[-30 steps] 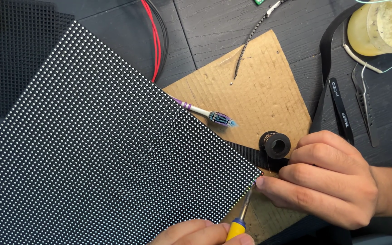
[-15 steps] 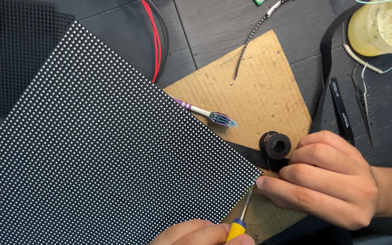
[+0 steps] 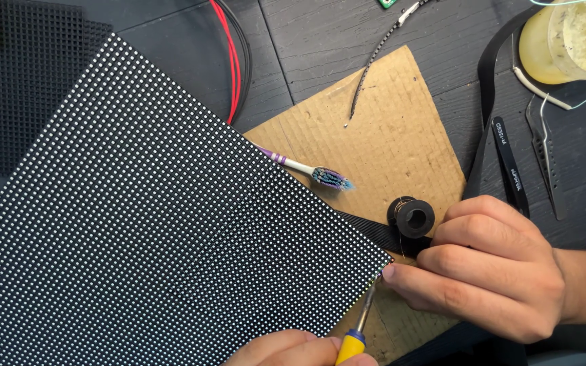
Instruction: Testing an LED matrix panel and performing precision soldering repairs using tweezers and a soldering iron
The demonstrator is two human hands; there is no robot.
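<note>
At the lower right corner of the dotted black panel (image 3: 150,210), your right hand (image 3: 490,268) lies curled, knuckles up, its forefinger tip touching the panel's edge and a small black spool (image 3: 413,217) just above the knuckles; you cannot tell what, if anything, it grips. Your left hand (image 3: 293,349) at the bottom edge grasps a yellow-handled tool (image 3: 359,325), its shaft slanting up and right to that same corner, so the tip sits between both hands. Beyond lie a toothbrush (image 3: 310,171) on cardboard (image 3: 388,135), black tweezers (image 3: 509,163) and a yellowish jar (image 3: 568,41), all well apart.
</note>
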